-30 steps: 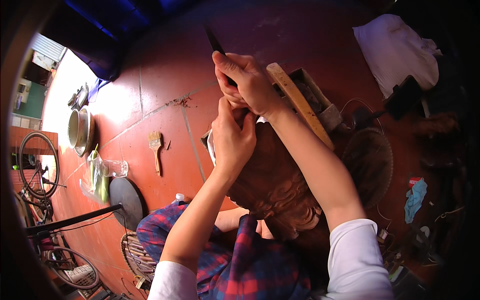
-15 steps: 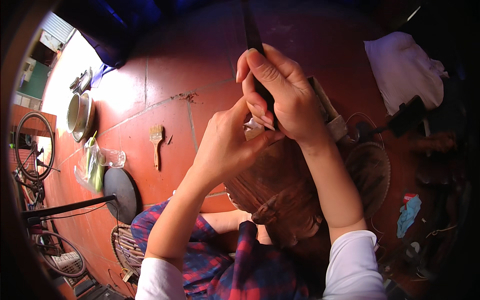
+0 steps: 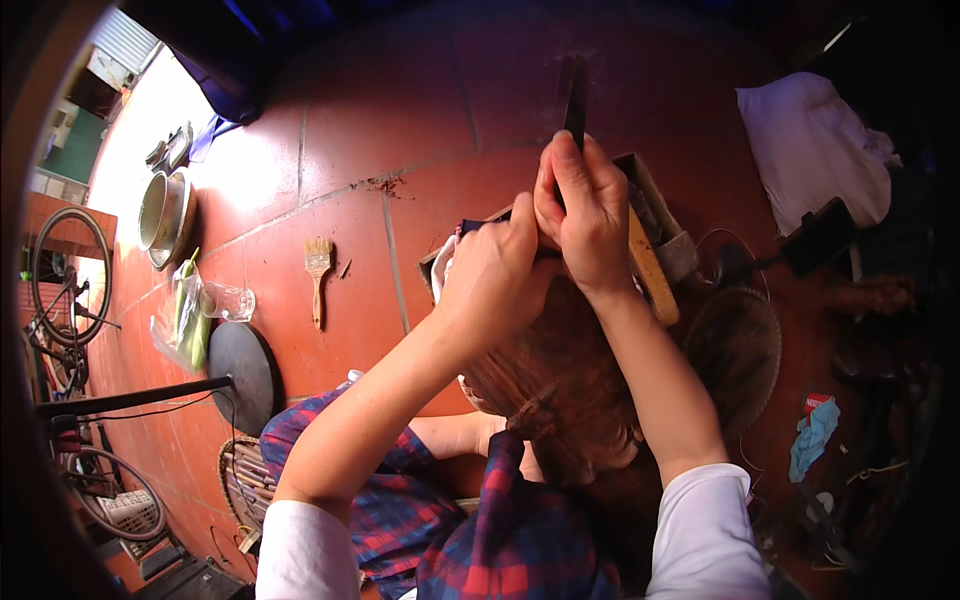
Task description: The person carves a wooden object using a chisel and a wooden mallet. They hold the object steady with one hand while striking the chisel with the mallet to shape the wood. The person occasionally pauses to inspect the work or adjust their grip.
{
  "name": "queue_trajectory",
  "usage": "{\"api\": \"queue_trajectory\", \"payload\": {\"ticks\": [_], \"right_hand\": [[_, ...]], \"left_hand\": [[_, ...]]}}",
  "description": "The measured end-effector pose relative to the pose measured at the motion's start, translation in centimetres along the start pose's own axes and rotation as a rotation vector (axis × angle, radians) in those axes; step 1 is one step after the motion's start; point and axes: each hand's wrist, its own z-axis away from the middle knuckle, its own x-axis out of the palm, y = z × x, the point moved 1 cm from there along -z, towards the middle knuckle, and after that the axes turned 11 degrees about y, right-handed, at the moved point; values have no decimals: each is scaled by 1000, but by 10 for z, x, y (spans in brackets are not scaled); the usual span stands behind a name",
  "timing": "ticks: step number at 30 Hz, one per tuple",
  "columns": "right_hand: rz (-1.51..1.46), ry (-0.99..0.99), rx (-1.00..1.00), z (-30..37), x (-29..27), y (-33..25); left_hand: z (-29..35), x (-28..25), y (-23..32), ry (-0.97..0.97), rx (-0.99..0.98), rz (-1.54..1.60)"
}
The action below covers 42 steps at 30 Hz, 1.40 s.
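Observation:
My right hand (image 3: 590,215) grips a long, narrow, dark flat tool (image 3: 574,100), its tapered end pointing away from me. I cannot tell whether it is a file or a blade. Close beside it, on the left, my left hand (image 3: 495,265) is closed, knuckles up, near the tool's lower end. What its fingers hold is hidden. Below both hands is a brown carved piece of wood (image 3: 550,370) between my legs. Just left of my left hand, dark blue and white cloth (image 3: 443,265) shows.
Behind my right wrist stands a wooden box (image 3: 650,200) with a yellowish handle (image 3: 650,265) against it. On the tiled floor to the left lie a flat brush (image 3: 318,275), a plastic bag of green vegetables (image 3: 185,320) and metal basins (image 3: 165,218). A white sack (image 3: 815,150) sits far right.
The tool and my right hand have shifted right, and the tool now tilts the other way. My left hand has turned knuckles up and closed. The yellowish handle and cloth have come into view.

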Motion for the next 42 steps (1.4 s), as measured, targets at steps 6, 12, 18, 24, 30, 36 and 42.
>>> {"api": "queue_trajectory", "payload": {"ticks": [6,12,18,24,30,36,42], "right_hand": [[109,84,18,1,-12,6],[30,41,90,26,-16,1],[133,61,-197,-16,5,1],[203,140,26,8,-13,9],[27,31,97,11,-12,0],[13,98,46,-5,-16,5],[-7,9,203,18,-21,4]], "left_hand": [[-4,7,-2,-17,53,-39],[21,6,-1,-10,167,-22],[-15,7,-10,36,29,30],[5,8,-6,69,150,2],[9,7,-8,-22,110,60],[-5,14,-8,10,104,41],[20,13,-5,81,240,-12]]}}
